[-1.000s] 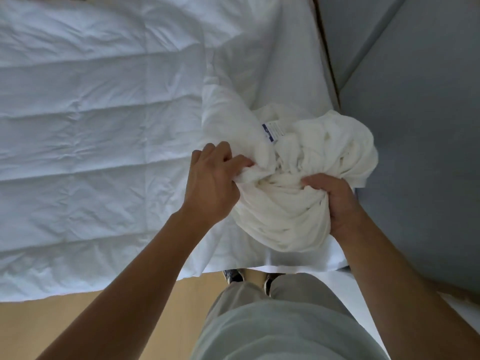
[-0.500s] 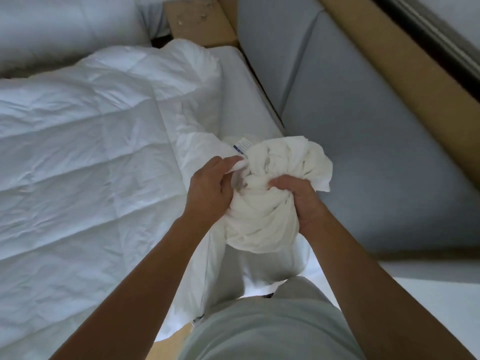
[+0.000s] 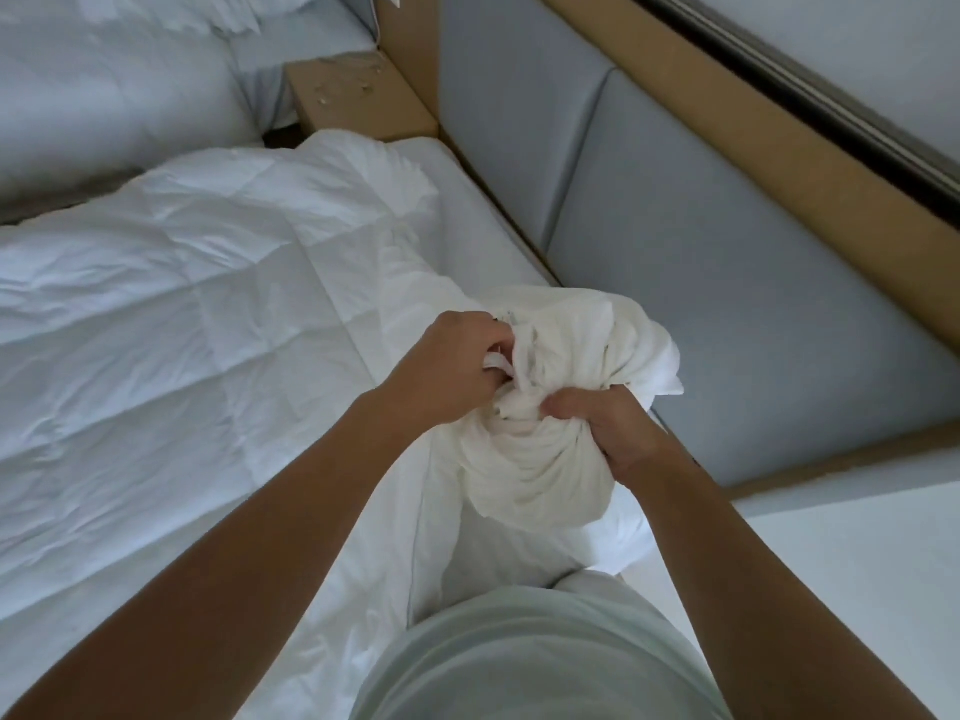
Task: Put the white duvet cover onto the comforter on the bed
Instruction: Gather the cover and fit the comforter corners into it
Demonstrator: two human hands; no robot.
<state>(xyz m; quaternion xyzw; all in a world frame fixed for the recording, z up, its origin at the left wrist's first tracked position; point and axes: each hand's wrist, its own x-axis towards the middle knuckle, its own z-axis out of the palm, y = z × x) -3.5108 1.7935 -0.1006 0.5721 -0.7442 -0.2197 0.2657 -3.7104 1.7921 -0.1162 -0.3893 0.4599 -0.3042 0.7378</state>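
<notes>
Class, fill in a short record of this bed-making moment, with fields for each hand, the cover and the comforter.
Left hand: grips the bunched duvet cover
Right hand: grips the same bundle, opposite side
Duvet cover: white, wadded between both hands
Comforter: white, quilted, spread on the bed, uncovered
Backdrop: grey padded panel

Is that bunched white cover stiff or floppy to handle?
Probably floppy: the duvet cover sags in soft folds below the left hand and right hand. Likely light, since their grip alone holds it up. It bunches tightly, so hardly fragile.
</notes>
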